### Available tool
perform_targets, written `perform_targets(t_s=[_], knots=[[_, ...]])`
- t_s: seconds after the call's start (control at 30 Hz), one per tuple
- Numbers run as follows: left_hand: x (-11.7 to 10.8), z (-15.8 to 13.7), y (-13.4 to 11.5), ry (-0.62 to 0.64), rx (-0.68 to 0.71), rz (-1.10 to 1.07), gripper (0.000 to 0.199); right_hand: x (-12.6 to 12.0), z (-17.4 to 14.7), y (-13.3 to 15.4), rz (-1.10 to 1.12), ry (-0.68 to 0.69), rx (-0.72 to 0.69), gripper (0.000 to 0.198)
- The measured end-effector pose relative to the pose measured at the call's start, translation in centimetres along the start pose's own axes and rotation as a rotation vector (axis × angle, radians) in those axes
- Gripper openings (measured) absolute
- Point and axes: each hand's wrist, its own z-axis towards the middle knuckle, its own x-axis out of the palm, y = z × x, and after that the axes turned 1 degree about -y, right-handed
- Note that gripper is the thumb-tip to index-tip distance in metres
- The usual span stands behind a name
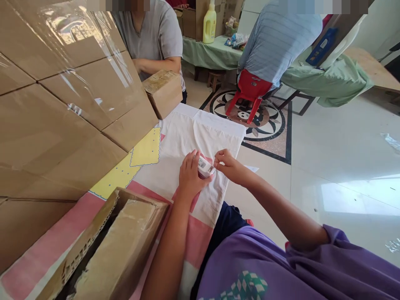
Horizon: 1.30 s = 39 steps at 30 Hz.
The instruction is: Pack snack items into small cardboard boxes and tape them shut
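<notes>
A small white box-shaped item [205, 166] with a grey patch on top rests at the table's edge; I cannot make out its exact kind. Around its left side my left hand [191, 173] is wrapped, thumb along the near side and fingers over the far side. Close to the item's right end, my right hand [227, 165] has its fingertips pinched together. Whatever lies between those fingertips, if anything, is too small to tell. Beneath both is a white and pink patterned tablecloth [200, 233].
Taped cardboard boxes [78, 96] form a tall stack at left. An opened carton [125, 246] stands near my left forearm, and a smaller carton [165, 91] at the far edge. One person [156, 37] sits beyond; another sits on a red chair [253, 89].
</notes>
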Motion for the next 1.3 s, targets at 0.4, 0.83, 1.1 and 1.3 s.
perform_targets(t_s=[0.4,0.83,1.1,1.3], knots=[[-0.1,0.2,0.0,0.025,0.005,0.000,0.101,-0.2,-0.6,0.0,-0.036,-0.035,0.100,0.017],[0.0,0.2,-0.1,-0.003,0.011,0.000,0.098,4.3,-1.5,-4.1,0.008,-0.125,-0.103,0.025],[-1.0,-0.1,-1.0,-0.069,0.296,0.190,0.055,4.5,-0.8,-5.7,0.094,-0.185,-0.179,0.031],[-0.5,-0.1,-1.1,-0.117,0.401,0.206,0.016,5.1,-0.1,-6.6,0.149,-0.227,-0.194,0.037]])
